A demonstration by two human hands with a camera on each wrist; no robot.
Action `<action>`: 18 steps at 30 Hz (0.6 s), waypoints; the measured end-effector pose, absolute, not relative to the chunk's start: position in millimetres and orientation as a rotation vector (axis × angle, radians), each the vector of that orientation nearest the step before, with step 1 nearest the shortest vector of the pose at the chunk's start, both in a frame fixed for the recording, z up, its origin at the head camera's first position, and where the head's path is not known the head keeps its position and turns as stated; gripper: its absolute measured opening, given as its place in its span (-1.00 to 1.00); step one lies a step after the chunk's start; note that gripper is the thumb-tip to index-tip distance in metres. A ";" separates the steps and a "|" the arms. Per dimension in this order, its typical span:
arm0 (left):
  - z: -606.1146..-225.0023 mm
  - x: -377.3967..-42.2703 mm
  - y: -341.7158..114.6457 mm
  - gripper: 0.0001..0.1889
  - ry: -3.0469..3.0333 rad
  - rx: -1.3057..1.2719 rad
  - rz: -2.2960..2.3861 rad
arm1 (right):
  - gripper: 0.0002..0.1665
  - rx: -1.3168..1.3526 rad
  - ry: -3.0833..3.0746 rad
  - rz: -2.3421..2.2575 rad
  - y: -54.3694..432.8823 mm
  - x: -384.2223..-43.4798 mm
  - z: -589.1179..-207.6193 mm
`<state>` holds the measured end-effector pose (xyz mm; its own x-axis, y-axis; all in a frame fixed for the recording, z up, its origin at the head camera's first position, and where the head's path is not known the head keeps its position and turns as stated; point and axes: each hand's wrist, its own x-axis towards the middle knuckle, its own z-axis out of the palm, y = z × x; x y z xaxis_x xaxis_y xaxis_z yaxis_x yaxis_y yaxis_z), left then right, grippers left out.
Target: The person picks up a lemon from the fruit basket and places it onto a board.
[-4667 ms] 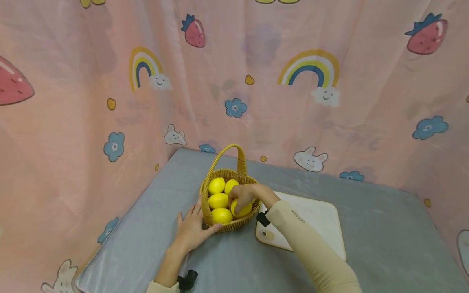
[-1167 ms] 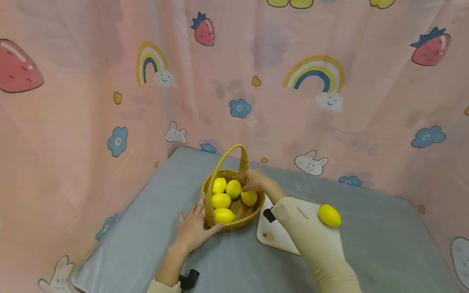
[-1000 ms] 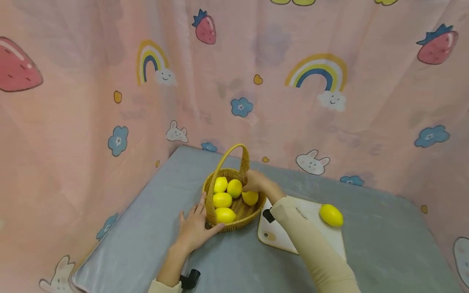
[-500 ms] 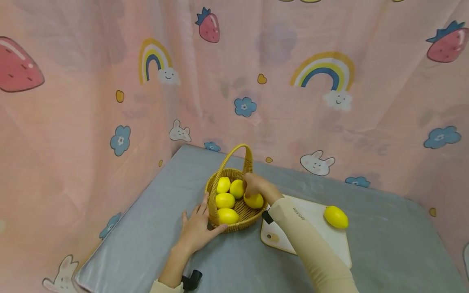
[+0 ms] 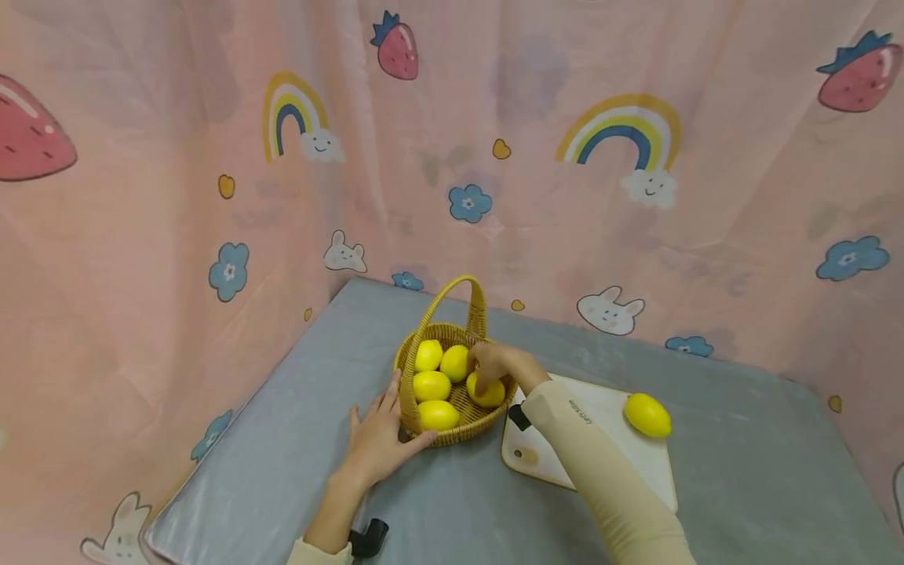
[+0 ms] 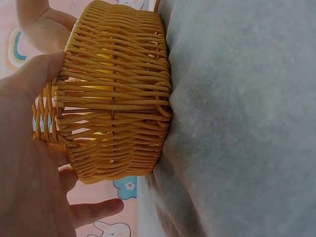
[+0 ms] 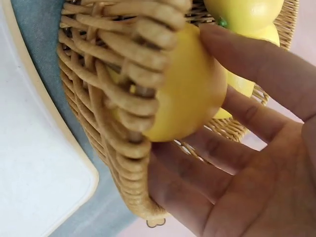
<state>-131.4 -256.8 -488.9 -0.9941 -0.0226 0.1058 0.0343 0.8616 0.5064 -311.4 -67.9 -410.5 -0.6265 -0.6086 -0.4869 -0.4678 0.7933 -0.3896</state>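
A yellow wicker basket (image 5: 462, 430) with a tall arched handle holds several lemons (image 5: 431, 386). My left hand (image 5: 377, 443) lies spread against the basket's near left side, its thumb along the rim; in the left wrist view the thumb (image 6: 39, 69) touches the woven edge and the other fingers reach past the handle's base. My right hand (image 5: 500, 363) reaches into the right side of the basket and grips a lemon (image 7: 185, 89) there, thumb on one side and fingers on the other. Another lemon (image 5: 647, 416) sits on a white cutting board (image 5: 600, 400) to the right.
The board, with a hole in one corner, lies right of the basket and partly under the right sleeve (image 5: 600, 471). A grey cloth (image 5: 261, 471) covers the table. Pink patterned curtains (image 5: 395, 157) stand behind and along the left.
Since the earliest frame, one lemon has gone from the basket onto the board. My right hand is back in the basket, its fingers now lower over another lemon. The left hand stays put.
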 end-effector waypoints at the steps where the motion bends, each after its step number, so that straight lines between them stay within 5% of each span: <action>1: -488.6 -131.6 -256.4 -0.03 -2.928 -0.008 -0.804 | -0.52 -0.788 2.350 -0.296 -67.1 -311.2 -410.0; 9: -487.9 -131.6 -255.4 -0.04 -2.935 -0.005 -0.794 | -0.46 -0.785 2.200 -0.216 -67.9 -305.1 -407.6; 18: -489.0 -130.3 -255.7 -0.01 -2.931 0.000 -0.806 | -0.62 -0.844 2.092 -0.238 -73.8 -297.0 -409.7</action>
<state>-130.3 -255.7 -489.0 -0.9948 -0.0272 0.0983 0.0268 0.8598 0.5098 -297.0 -73.8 -409.7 -0.4148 -0.6442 -0.6426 -0.4831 0.7544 -0.4445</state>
